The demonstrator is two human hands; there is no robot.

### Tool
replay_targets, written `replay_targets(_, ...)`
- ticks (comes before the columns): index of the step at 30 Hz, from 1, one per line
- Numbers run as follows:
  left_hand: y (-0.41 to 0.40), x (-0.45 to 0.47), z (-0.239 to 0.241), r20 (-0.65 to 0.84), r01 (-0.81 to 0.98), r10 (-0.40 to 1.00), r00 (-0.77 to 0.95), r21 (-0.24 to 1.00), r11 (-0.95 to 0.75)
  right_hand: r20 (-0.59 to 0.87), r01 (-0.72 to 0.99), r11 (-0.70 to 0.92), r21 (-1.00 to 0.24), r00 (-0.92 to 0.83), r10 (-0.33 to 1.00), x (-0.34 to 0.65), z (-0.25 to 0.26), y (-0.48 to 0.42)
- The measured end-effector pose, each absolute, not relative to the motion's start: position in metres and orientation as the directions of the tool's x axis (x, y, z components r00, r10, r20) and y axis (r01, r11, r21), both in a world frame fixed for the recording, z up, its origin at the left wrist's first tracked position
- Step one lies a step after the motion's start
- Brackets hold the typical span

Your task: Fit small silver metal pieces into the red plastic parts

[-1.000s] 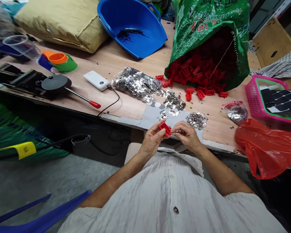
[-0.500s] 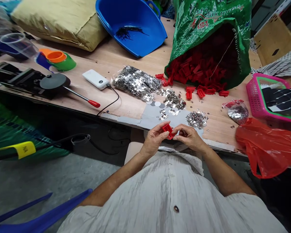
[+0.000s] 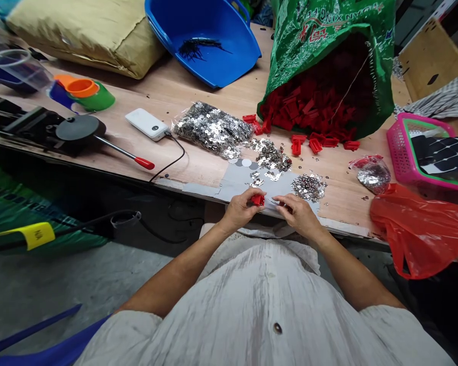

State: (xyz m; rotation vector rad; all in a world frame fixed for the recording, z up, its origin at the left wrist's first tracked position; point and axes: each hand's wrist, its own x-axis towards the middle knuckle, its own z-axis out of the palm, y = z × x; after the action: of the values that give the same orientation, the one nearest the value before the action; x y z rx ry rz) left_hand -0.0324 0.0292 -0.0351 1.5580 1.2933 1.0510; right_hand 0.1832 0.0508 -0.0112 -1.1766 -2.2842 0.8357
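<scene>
My left hand (image 3: 239,210) is closed around a small red plastic part (image 3: 257,200), held over the front edge of the table. Just right of it, apart from the red part, my right hand (image 3: 298,212) has its thumb and forefinger pinched together. Something thin and shiny shows at those fingertips, too small to make out. Beyond my hands, a pile of small metal pieces with round studs (image 3: 309,187) and a heap of flat metal clips (image 3: 270,155) lie on and beside a grey sheet (image 3: 231,179).
A green sack (image 3: 290,66) of red parts lies open at the back, several parts spilled before it. A bag of metal clips (image 3: 211,128), a white power bank (image 3: 145,123) and a lever tool (image 3: 80,128) stand left. A pink basket (image 3: 399,147) and red plastic bag (image 3: 416,223) are right.
My hands were together on the red part; now they are apart. The red part stays in my left hand, turned, and my right hand has let go of it. The view shifted slightly.
</scene>
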Motion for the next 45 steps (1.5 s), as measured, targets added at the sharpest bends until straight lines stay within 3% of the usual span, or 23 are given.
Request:
replay_targets(3, 0.033, -0.034, -0.036, 0.081, 0.365, 0.985, 0.155, 0.921, -0.134, 0.093, 0.615, 0.447, -0.65, -0.519, 0.849, 0.179, -0.014, 0.051)
replay_targets(19, 0.04, -0.038, -0.03, 0.042, 0.391, 0.976, 0.215, 0.912, -0.126, 0.083, 0.612, 0.489, -0.622, -0.57, 0.818, 0.175, -0.02, 0.053)
replay_targets(32, 0.037, -0.037, -0.035, 0.039, 0.355, 0.983, 0.18, 0.929, -0.102, -0.028, 0.73, 0.338, -0.594, -0.439, 0.898, 0.156, -0.01, 0.041)
replay_targets(40, 0.04, -0.037, -0.033, 0.044, 0.361, 0.978, 0.206, 0.925, -0.118, -0.028, 0.725, 0.342, -0.598, -0.445, 0.895, 0.152, -0.015, 0.04)
replay_targets(43, 0.037, -0.037, -0.03, 0.014, 0.306, 0.984, 0.178, 0.949, -0.069, -0.004, 0.668, 0.373, -0.644, -0.491, 0.871, 0.16, -0.012, 0.042)
replay_targets(45, 0.032, -0.035, -0.027, -0.011, 0.167, 0.994, 0.105, 0.986, -0.007, 0.052, 0.594, 0.391, -0.703, -0.505, 0.862, 0.167, -0.008, 0.041)
